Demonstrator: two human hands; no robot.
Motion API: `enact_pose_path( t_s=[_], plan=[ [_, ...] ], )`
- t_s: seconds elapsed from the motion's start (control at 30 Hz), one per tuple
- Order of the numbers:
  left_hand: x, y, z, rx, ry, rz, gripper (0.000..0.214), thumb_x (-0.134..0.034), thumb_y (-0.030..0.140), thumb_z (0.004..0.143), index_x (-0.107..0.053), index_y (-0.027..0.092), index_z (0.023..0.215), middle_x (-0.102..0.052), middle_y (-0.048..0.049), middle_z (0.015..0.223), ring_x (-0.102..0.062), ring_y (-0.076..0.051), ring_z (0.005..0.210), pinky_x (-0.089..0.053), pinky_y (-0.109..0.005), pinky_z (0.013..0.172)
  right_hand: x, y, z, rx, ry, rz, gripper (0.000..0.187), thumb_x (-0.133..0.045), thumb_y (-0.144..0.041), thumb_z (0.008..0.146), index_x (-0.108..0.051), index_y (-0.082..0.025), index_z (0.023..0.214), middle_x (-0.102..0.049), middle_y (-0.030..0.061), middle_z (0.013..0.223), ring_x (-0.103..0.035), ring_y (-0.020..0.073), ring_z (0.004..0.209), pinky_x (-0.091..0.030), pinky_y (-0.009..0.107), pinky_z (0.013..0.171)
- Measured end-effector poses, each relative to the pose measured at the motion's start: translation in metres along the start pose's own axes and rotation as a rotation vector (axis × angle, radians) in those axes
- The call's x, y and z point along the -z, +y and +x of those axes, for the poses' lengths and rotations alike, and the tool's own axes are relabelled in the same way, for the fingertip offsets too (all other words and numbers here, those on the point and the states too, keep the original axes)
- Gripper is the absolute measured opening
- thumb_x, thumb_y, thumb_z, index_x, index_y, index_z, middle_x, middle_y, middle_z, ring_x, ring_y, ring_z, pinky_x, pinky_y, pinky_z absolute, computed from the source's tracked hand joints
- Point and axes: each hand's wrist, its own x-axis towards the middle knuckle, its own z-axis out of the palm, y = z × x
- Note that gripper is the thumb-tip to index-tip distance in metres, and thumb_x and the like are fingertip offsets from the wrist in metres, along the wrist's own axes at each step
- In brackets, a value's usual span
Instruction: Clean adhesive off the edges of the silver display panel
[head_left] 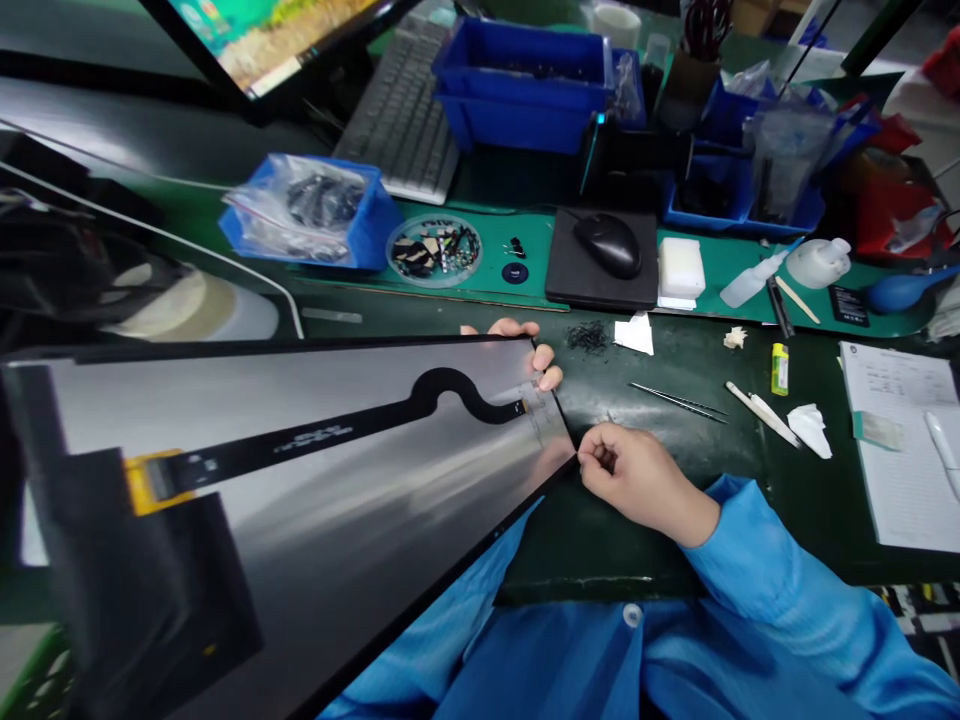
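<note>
A flat display panel with a silvery metal back is tilted up across the left half of the view. Along its back runs a black ribbon cable, ending in an orange-edged connector at the left. My left hand grips the panel's far right end from behind; its fingertips curl over the edge and the palm is hidden. At the panel's near right corner, my right hand is closed, thumb and forefinger pinched at the edge. What lies in that pinch cannot be made out. Tweezers lie beyond my right hand.
A pile of small black strips lies past the panel's end. Blue bins, a round dish of small parts and a mouse stand at the back. A lighter and a notepad lie to the right.
</note>
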Motion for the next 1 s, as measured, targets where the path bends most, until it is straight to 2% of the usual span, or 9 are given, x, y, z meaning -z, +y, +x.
enact_pose_path(
  t_s=[0.13, 0.33, 0.5, 0.67, 0.8, 1.0],
  plan=[
    [0.0, 0.002, -0.002, -0.004, -0.04, 0.021, 0.067, -0.032, 0.067, 0.106, -0.081, 0.025, 0.089, -0.074, -0.0071, 0.101, -0.054, -0.015, 0.063, -0.041, -0.028, 0.05, 0.001, -0.002, 0.002, -0.06, -0.023, 0.04, 0.011, -0.064, -0.013, 0.085, -0.063, -0.023, 0.082, -0.068, -0.0053, 0.068, -0.061, 0.0132, 0.06, -0.04, 0.025, 0.056],
    [0.004, 0.004, -0.007, -0.035, -0.125, 0.079, 0.039, -0.058, 0.056, 0.101, -0.08, 0.024, 0.099, -0.072, -0.0044, 0.11, -0.059, -0.016, 0.074, -0.047, -0.03, 0.058, 0.0, -0.005, 0.002, -0.081, -0.024, -0.014, 0.013, -0.064, -0.011, 0.082, -0.06, -0.023, 0.08, -0.065, -0.0055, 0.066, -0.058, 0.0131, 0.059, -0.038, 0.025, 0.057],
    [0.006, 0.003, -0.007, -0.052, -0.166, 0.098, 0.04, -0.062, 0.06, 0.099, -0.08, 0.024, 0.101, -0.07, -0.0035, 0.111, -0.058, -0.015, 0.075, -0.047, -0.029, 0.059, -0.002, -0.006, 0.002, -0.077, -0.027, -0.04, 0.013, -0.062, -0.011, 0.081, -0.057, -0.023, 0.079, -0.06, -0.0064, 0.064, -0.052, 0.0123, 0.057, -0.033, 0.025, 0.057],
    [0.002, 0.0, -0.003, -0.049, -0.208, 0.077, 0.039, -0.074, 0.063, 0.091, -0.082, 0.025, 0.099, -0.074, -0.0024, 0.108, -0.057, -0.014, 0.071, -0.045, -0.027, 0.055, 0.0, -0.007, 0.002, -0.053, -0.023, -0.047, 0.016, -0.059, -0.009, 0.079, -0.053, -0.023, 0.078, -0.054, -0.0069, 0.064, -0.048, 0.0118, 0.056, -0.031, 0.025, 0.059],
    [-0.001, -0.002, -0.001, -0.057, -0.162, 0.055, 0.036, -0.079, 0.06, 0.087, -0.082, 0.024, 0.096, -0.077, -0.0024, 0.104, -0.056, -0.014, 0.067, -0.043, -0.026, 0.052, 0.002, -0.006, 0.001, -0.031, -0.013, -0.047, 0.017, -0.059, -0.008, 0.078, -0.051, -0.023, 0.078, -0.054, -0.0065, 0.065, -0.048, 0.012, 0.057, -0.03, 0.026, 0.059],
    [0.005, -0.003, 0.002, -0.018, -0.21, -0.001, 0.037, -0.078, 0.061, 0.088, -0.081, 0.025, 0.098, -0.079, -0.0009, 0.106, -0.059, -0.014, 0.07, -0.044, -0.027, 0.053, 0.003, -0.005, 0.001, -0.025, 0.006, -0.058, 0.015, -0.06, -0.01, 0.08, -0.052, -0.023, 0.079, -0.055, -0.0059, 0.065, -0.05, 0.0128, 0.058, -0.031, 0.026, 0.059]
  ],
)
